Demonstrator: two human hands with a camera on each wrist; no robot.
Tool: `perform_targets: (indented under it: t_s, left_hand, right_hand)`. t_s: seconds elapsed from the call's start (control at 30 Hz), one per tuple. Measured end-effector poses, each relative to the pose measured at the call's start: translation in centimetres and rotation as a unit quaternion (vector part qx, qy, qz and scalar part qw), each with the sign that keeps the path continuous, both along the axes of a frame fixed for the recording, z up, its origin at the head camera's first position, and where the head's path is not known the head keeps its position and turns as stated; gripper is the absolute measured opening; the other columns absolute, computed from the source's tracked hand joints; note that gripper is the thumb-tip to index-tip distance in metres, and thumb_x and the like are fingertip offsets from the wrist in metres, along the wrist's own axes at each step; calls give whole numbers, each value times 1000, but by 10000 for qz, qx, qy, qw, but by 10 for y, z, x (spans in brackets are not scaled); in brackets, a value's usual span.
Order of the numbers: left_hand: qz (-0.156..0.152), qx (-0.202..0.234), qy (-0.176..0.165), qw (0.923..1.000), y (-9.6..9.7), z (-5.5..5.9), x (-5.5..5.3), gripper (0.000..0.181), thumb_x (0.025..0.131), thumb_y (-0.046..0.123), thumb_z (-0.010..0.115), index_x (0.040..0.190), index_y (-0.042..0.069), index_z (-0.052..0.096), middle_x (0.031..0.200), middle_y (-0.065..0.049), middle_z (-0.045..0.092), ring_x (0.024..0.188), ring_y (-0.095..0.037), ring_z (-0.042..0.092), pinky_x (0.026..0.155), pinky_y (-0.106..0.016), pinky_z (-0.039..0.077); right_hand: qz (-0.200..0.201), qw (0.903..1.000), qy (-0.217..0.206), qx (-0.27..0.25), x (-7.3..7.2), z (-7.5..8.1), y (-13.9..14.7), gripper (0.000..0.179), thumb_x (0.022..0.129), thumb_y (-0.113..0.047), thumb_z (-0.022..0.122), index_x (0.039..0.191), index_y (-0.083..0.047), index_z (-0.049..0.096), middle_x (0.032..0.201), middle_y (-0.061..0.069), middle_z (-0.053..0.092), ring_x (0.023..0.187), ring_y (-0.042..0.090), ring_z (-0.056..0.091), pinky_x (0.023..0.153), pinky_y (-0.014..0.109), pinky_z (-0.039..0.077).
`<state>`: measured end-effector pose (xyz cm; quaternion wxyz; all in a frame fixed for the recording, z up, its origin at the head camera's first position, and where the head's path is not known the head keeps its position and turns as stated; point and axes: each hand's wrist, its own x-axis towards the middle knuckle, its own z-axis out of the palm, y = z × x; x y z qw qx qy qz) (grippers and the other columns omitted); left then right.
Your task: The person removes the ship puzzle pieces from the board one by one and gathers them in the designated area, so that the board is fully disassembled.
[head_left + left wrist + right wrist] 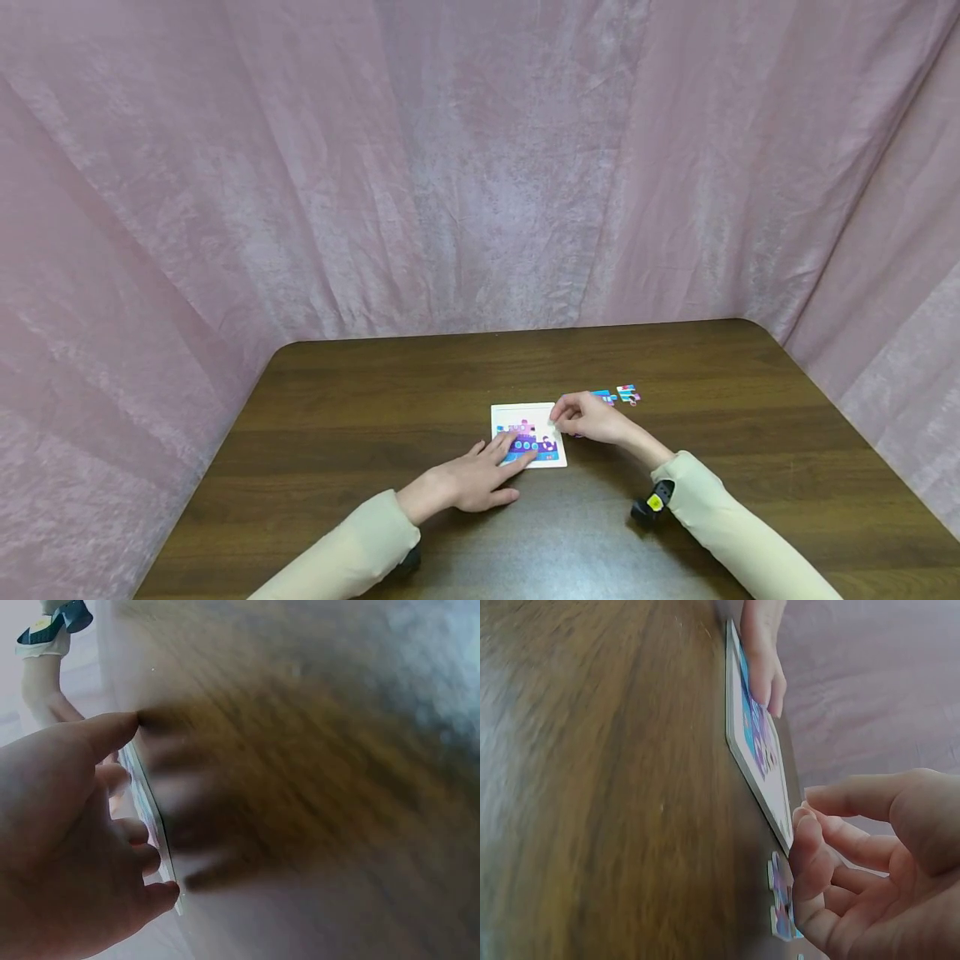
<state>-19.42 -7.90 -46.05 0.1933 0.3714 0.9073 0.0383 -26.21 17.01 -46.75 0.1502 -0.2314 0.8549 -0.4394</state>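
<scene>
- Fingers of the left hand (pixel 480 482): apart, nearly straight, resting on the board; thumb off its near edge.
- Puzzle board (pixel 517 407), white-rimmed: flat on the table (pixel 360 400), under the left fingers, just left of the right fingertips. Hazard, as judged: uneven left-hand pressure could slide it or unseat its picture parts. Direction: ship picture upright to the person, hull lengthwise left to right; board's own long axis uncertain, outline near square.
- Fingers of the right hand (pixel 592 418): curled, thumb and fingertips together by the board's right edge; anything between them, cannot tell.
- Loose puzzle pieces (pixel 628 393): beyond and right of those fingers; a brushing knuckle could scatter them.
</scene>
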Motion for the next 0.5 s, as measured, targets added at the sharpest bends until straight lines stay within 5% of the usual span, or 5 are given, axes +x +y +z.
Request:
perform_targets:
  t_s: [0.5]
  left_hand:
    - [90, 10, -21, 10000, -1, 1, 5, 61, 103, 38, 42, 156, 28, 15, 163, -16, 6, 151, -28, 9, 118, -50, 23]
  right_hand:
    - [251, 9986, 398, 227, 0, -2, -19, 17, 82, -2, 68, 98, 4, 65, 84, 9, 67, 75, 7, 60, 66, 18, 50]
